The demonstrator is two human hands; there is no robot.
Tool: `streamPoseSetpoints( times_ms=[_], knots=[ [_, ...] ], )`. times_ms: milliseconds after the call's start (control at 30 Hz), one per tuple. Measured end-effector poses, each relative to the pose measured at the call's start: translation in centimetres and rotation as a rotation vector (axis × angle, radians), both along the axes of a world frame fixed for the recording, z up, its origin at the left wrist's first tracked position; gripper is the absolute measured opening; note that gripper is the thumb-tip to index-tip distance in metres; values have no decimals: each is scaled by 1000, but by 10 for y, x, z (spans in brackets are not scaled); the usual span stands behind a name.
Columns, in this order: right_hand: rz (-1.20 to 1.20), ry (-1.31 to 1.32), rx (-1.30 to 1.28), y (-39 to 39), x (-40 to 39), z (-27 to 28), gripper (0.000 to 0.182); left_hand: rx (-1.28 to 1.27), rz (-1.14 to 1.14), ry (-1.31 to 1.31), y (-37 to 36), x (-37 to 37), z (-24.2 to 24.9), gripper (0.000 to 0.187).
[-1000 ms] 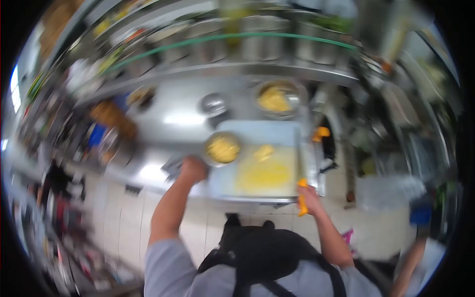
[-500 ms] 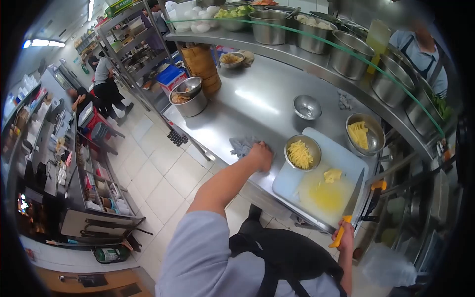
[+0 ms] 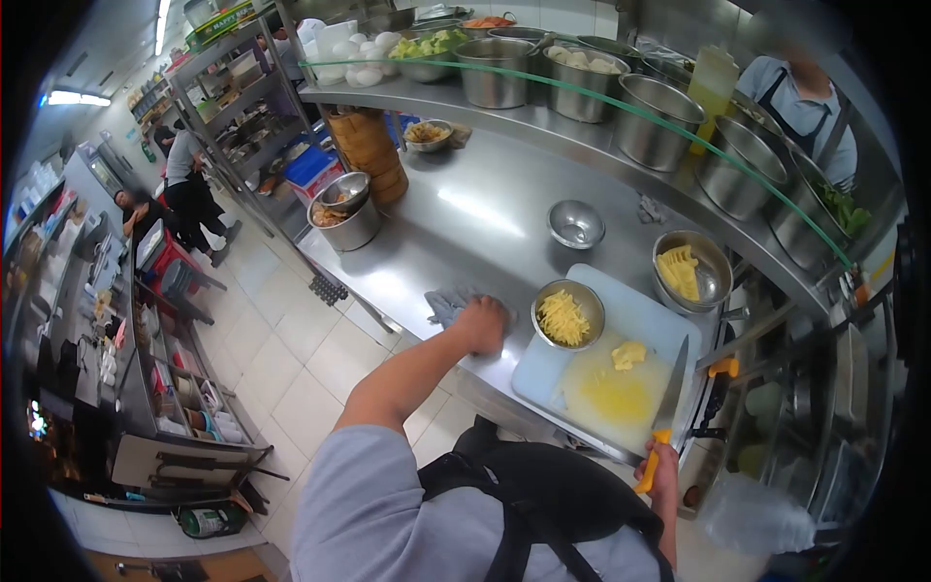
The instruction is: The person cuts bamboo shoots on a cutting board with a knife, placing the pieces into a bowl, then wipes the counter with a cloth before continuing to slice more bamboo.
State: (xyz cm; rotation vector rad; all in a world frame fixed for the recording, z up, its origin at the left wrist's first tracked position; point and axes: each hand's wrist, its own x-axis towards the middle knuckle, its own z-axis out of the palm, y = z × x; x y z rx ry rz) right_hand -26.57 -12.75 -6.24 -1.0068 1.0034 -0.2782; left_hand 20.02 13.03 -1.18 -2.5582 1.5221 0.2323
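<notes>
My left hand (image 3: 482, 325) is closed on a crumpled grey cloth (image 3: 444, 307), pressed against the steel worktop near its front edge. In my right hand (image 3: 660, 469) is a kitchen knife (image 3: 667, 407), held by its orange handle, the blade lying along the right side of the cutting board (image 3: 540, 369). A steel bowl of yellow shreds (image 3: 564, 320) stands on the board's left part. Beside it lie a few pale yellow pieces (image 3: 628, 355) and a wet yellow patch. Another steel bowl with yellow slices (image 3: 679, 273) stands behind the board.
An unfilled steel bowl (image 3: 576, 225) stands on the worktop (image 3: 465, 233). Farther left are a brown steamer stack (image 3: 367, 155) and a steel pot (image 3: 346, 228). A raised shelf (image 3: 582, 126) carries several pots. A co-worker (image 3: 800, 107) stands behind it; other people are at the far left.
The view has shifted slightly, so the whole counter appears lower and farther left. My left hand stays on the cloth and my right hand keeps the knife; little else differs.
</notes>
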Motion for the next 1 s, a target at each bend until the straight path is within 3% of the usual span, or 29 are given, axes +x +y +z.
streamPoseSetpoints(
  times_ms=[133,267,367,433,467,533,700,733,1000],
  knots=[
    [-16,12,-3,2,0,6,30,-245,4,16,15,2,-22,56],
    [-18,23,19,3,4,18,28,-322,20,-33,20,-8,-18,58],
    [37,48,32,-1,8,20,27,-435,170,169,22,-14,-17,41],
    [55,37,75,-1,11,23,24,-474,153,58,23,-14,-30,49],
    [40,54,90,3,11,29,24,-630,105,-20,28,-12,-52,51],
    [37,46,136,2,14,37,26,-823,80,-76,27,-18,-59,42],
    [21,20,86,10,13,32,30,-764,164,0,26,-31,-41,34],
    [15,42,78,13,15,33,31,-805,102,-126,24,-30,-46,31],
    [-2,30,91,16,15,37,29,-790,145,-79,24,-31,-49,35]
  ],
)
